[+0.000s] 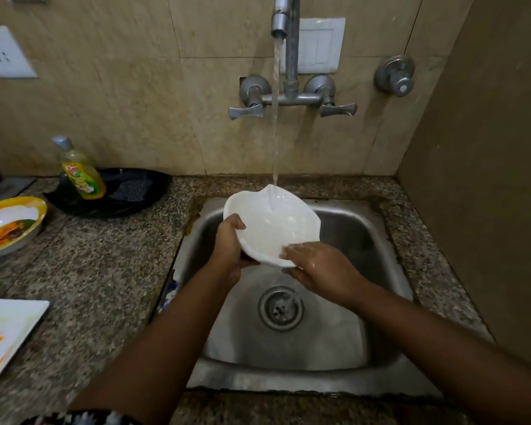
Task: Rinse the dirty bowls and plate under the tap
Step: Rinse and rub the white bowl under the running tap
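A white bowl is held tilted over the steel sink, and water from the tap streams onto its far rim. My left hand grips its left edge with the thumb inside. My right hand holds the near right rim, fingers over the edge. On the counter at the left stands a yellow-rimmed bowl smeared with orange food. A white square plate with orange stains lies at the lower left.
A yellow dish-soap bottle leans on a black pan holding a scrubber, behind the counter. Two tap handles and a round valve project from the tiled wall. The sink drain is uncovered. A brown wall closes the right side.
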